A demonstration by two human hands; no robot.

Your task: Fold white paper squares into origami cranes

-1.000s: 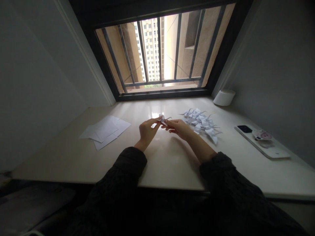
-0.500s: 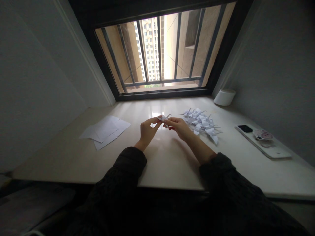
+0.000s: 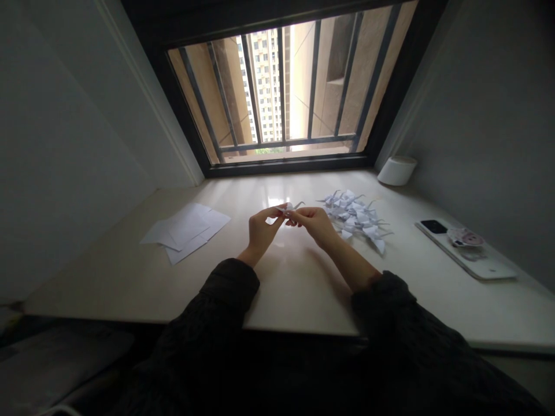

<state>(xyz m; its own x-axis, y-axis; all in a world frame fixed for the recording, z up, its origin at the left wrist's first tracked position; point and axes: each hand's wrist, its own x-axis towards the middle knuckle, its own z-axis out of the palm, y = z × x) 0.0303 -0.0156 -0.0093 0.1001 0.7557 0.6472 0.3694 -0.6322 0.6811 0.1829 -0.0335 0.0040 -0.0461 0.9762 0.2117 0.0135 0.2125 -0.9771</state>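
A small white folded paper crane is held up above the counter, with its thin pointed tip sticking out to the right. My left hand pinches it from the left, and my right hand pinches it from the right. Fingers from both hands meet on it and hide most of its body. Just beyond my right hand lies a heap of several finished white paper cranes, not touching it. Left of my hands, a loose stack of white paper sheets lies on the counter.
The cream polished counter runs beneath a barred window between grey walls. A white phone with a round sticker lies at the right, and a white cylindrical roll stands in the far right corner.
My fingers cover more of the paper crane now, and its thin tip has shifted slightly right. My hands have barely moved, and the heap and sheets stay in place.
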